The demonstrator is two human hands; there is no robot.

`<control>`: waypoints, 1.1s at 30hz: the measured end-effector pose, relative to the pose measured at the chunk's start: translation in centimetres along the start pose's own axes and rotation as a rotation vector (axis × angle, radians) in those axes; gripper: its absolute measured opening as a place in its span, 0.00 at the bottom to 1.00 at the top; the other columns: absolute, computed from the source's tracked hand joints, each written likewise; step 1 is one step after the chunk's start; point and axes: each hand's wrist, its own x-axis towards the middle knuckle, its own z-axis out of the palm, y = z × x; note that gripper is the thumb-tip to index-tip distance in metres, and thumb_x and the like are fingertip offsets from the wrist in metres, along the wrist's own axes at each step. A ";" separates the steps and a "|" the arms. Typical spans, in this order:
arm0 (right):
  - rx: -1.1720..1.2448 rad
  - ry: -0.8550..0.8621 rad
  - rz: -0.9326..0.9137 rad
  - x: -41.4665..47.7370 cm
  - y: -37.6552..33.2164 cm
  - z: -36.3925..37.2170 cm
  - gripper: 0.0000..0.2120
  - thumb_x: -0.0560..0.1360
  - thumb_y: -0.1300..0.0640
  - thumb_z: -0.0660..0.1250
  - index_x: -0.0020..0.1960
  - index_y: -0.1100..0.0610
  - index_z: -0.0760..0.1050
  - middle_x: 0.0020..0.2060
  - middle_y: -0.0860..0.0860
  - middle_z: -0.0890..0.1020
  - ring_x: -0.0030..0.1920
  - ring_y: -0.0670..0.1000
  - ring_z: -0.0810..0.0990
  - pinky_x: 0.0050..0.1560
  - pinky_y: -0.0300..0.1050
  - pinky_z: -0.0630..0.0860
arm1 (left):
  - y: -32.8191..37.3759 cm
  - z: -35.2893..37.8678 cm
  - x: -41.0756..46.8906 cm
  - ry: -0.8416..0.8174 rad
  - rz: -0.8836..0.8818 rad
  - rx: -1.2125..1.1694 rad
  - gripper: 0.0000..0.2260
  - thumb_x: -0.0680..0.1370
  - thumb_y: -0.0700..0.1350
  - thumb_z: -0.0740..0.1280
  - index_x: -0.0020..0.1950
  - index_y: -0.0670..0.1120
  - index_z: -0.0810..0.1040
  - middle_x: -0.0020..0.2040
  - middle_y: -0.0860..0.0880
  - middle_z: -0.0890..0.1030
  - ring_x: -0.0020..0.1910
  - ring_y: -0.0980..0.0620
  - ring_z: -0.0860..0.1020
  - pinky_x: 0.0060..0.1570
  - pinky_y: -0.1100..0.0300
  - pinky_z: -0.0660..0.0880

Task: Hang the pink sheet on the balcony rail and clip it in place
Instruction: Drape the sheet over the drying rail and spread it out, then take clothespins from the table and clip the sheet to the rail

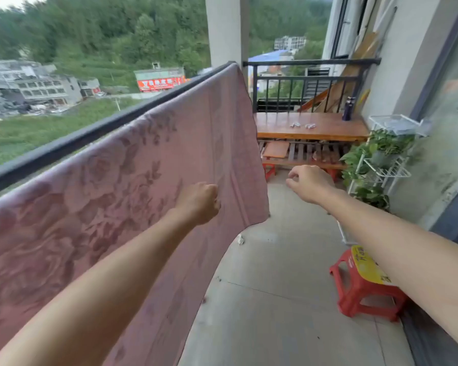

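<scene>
The pink flowered sheet hangs draped over the dark balcony rail and runs along it to the rail's far end. My left hand is in front of the sheet's right part with its fingers curled into a fist, and no fabric shows bunched in it. My right hand hovers in the air to the right of the sheet's edge, its fingers loosely curled and holding nothing. Two small metal clips lie on the wooden bench at the far end of the balcony.
A red plastic stool with a yellow top stands on the concrete floor at the right. A white wire rack with potted plants stands by the wall. A dark bottle stands on the bench, with planks leaning behind it.
</scene>
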 end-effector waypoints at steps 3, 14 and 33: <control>-0.038 -0.047 0.048 2.2 5.1 1.3 0.12 0.77 0.52 0.61 0.53 0.53 0.82 0.58 0.55 0.82 0.52 0.59 0.80 0.43 0.46 0.74 | 2.2 4.1 5.3 -0.076 0.024 -0.013 0.09 0.77 0.49 0.62 0.48 0.45 0.78 0.51 0.44 0.80 0.51 0.41 0.78 0.43 0.54 0.75; -0.130 -0.204 0.139 17.6 20.4 5.9 0.13 0.77 0.49 0.63 0.55 0.52 0.81 0.57 0.54 0.81 0.57 0.59 0.78 0.53 0.51 0.77 | 11.1 14.4 26.4 -0.240 0.036 -0.006 0.10 0.77 0.49 0.61 0.51 0.46 0.78 0.51 0.46 0.80 0.51 0.43 0.78 0.42 0.57 0.70; -0.080 -0.298 0.302 54.7 37.0 12.2 0.13 0.76 0.49 0.60 0.57 0.48 0.78 0.54 0.50 0.82 0.50 0.55 0.80 0.49 0.51 0.79 | 15.8 24.5 68.9 -0.305 0.225 -0.111 0.11 0.78 0.50 0.62 0.53 0.45 0.77 0.52 0.45 0.80 0.52 0.44 0.78 0.42 0.56 0.70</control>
